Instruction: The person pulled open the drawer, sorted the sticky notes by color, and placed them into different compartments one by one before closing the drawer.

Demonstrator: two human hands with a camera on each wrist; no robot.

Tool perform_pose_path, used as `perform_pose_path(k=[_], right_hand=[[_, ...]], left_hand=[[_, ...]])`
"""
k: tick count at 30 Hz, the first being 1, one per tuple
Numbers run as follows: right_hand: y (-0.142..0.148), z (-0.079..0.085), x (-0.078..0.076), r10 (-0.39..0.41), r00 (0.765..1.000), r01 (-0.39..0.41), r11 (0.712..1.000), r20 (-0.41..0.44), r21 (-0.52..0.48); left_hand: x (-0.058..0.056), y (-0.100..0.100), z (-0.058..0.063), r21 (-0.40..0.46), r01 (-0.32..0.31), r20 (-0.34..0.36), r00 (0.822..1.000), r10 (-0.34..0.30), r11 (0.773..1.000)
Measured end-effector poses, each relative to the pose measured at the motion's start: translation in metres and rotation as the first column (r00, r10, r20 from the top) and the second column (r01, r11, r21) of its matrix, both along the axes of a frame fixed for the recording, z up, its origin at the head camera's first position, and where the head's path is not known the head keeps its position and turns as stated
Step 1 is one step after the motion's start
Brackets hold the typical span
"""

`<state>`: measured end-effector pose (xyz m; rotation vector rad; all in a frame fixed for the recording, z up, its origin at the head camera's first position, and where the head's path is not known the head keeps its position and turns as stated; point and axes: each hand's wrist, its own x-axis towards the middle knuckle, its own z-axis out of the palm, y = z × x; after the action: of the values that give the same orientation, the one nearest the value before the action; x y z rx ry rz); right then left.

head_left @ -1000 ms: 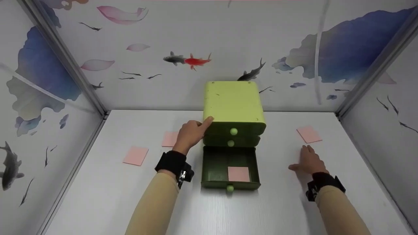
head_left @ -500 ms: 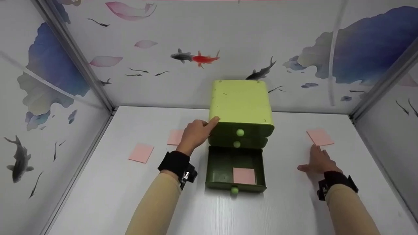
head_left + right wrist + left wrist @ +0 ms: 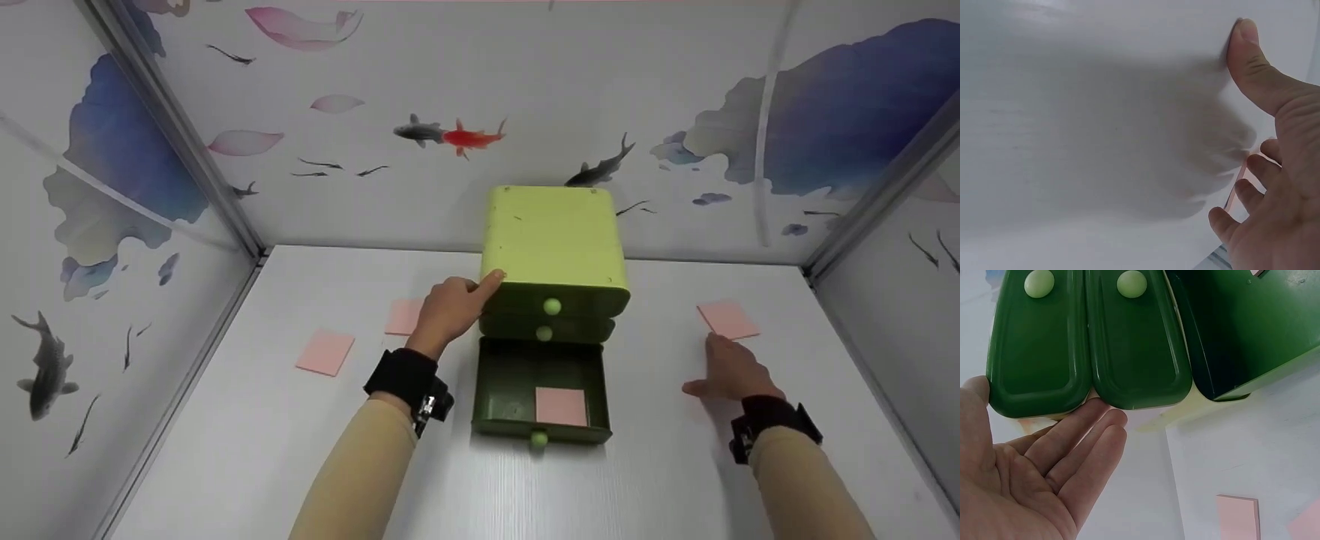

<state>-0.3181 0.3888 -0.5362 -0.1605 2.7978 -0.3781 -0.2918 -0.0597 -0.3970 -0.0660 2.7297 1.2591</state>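
A lime-green drawer cabinet (image 3: pixel 551 232) with dark green drawer fronts stands at the back of the table. Its bottom drawer (image 3: pixel 504 382) is pulled out, with a pink square pad (image 3: pixel 561 406) lying inside. My left hand (image 3: pixel 454 307) is at the cabinet's left front corner, thumb on the top edge. In the left wrist view its fingers (image 3: pixel 1086 467) lie nearly straight along the cabinet's side. On the right, my right hand (image 3: pixel 739 371) reaches low over the table, fingertips at the near edge of another pink pad (image 3: pixel 729 319), thumb spread to the side.
Two more pink pads lie left of the cabinet, one farther out (image 3: pixel 325 352) and one (image 3: pixel 403 316) partly behind the left hand. Walls printed with fish and petals enclose the white table (image 3: pixel 645 480). Round knobs stick out from the drawer fronts.
The head view has shifted a little. My right hand has reached the right-hand pad, its fingers bending, and the pad has slid slightly left and nearer. The left hand stays at the cabinet.
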Motion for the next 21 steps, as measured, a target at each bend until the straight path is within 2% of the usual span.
perform_pose_path(k=[6, 10, 16, 18, 21], right_hand=[[-0.01, 0.003, 0.012, -0.001, 1.0, 0.0, 0.999, -0.027, -0.046], [-0.015, 0.004, 0.022, 0.037, 0.995, -0.041, 0.998, -0.091, -0.045], [-0.018, 0.004, 0.035, 0.119, 0.955, -0.106, 0.992, -0.271, 0.062], [-0.019, 0.003, 0.037, 0.107, 0.956, -0.096, 0.994, -0.274, 0.053], [-0.018, 0.001, 0.041, 0.074, 0.969, -0.078, 0.997, -0.234, -0.007]], left_hand=[[0.001, -0.001, 0.0, -0.004, 0.006, -0.015, 1.0, -0.006, 1.0], [0.001, -0.001, 0.0, -0.002, -0.007, -0.011, 1.0, 0.007, 1.0], [0.001, -0.002, 0.002, -0.006, -0.016, 0.002, 1.0, 0.016, 1.0], [0.001, -0.001, 0.003, -0.007, -0.014, 0.002, 1.0, 0.014, 1.0], [0.002, 0.001, 0.003, -0.006, -0.01, 0.003, 1.0, 0.01, 1.0]])
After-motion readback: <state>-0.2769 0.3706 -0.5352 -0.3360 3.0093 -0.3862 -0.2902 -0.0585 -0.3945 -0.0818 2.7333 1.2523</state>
